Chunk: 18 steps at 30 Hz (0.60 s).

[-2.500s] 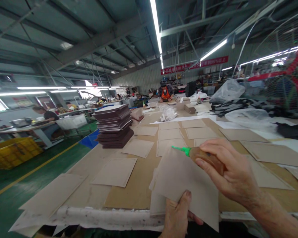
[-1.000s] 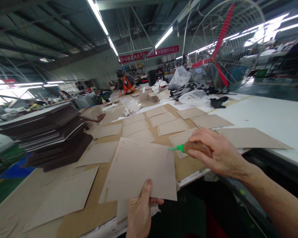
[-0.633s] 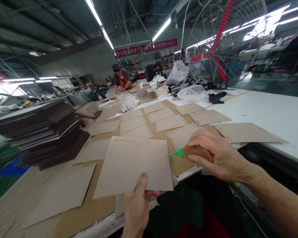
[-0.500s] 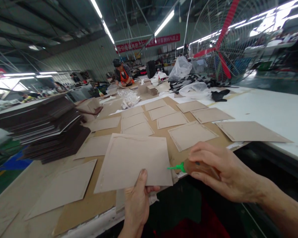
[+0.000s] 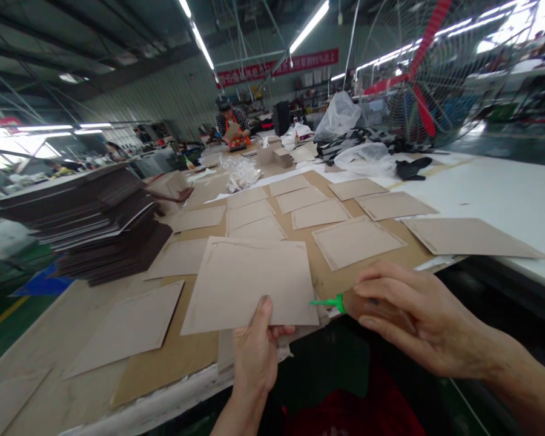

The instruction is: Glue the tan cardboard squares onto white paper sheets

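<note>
My left hand [image 5: 257, 354] pinches the near edge of a square grey-brown card sheet [image 5: 249, 284], thumb on top, holding it flat just above the table's front edge. Glue lines run along the sheet's far and left borders. My right hand [image 5: 413, 318] is closed round a brown glue bottle with a green nozzle [image 5: 327, 301]. The nozzle tip points left at the sheet's near right corner, close to it. Many similar card sheets [image 5: 358, 241] lie spread over the brown-paper-covered table [image 5: 172, 357].
A tall stack of dark brown boards [image 5: 95, 227] stands at the left. A large red-bladed fan [image 5: 424, 72] and plastic bags [image 5: 366, 158] are at the back right. A person in an orange apron [image 5: 231, 127] works at the far end. White tabletop [image 5: 504, 194] extends right.
The view has swung right and lowered. The held sheet settled flatter, and my right hand with the bottle dropped from above the table to the sheet's near right corner.
</note>
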{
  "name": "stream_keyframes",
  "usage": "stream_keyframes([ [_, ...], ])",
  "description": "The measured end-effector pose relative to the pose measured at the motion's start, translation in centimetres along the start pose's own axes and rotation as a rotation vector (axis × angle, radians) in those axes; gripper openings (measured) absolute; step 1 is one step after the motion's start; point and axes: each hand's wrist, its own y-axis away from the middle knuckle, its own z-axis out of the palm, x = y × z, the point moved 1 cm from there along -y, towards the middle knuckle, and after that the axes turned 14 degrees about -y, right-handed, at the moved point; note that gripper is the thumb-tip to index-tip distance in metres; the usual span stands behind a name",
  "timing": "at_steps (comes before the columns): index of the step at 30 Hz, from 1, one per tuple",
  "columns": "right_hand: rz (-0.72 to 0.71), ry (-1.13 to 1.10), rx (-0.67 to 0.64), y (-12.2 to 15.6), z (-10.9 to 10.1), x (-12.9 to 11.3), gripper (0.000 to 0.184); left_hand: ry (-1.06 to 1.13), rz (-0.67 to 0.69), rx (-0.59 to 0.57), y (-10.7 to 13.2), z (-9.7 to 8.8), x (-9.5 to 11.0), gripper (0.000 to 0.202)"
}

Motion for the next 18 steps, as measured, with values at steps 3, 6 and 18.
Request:
stream_keyframes([
  [3,-0.001,-0.010,-0.025,0.2,0.2,-0.2,0.018,0.018,-0.009,0.019,-0.1,0.2,0.1,0.033],
  [6,-0.026,-0.014,-0.028,0.4,0.3,-0.4,0.019,0.026,-0.012,0.036,-0.1,0.2,0.0,0.037],
  [18,-0.059,0.095,0.201,-1.9,-0.4,2.9,0.020,-0.032,0.002,-0.057,0.0,-0.3,0.0,0.036],
])
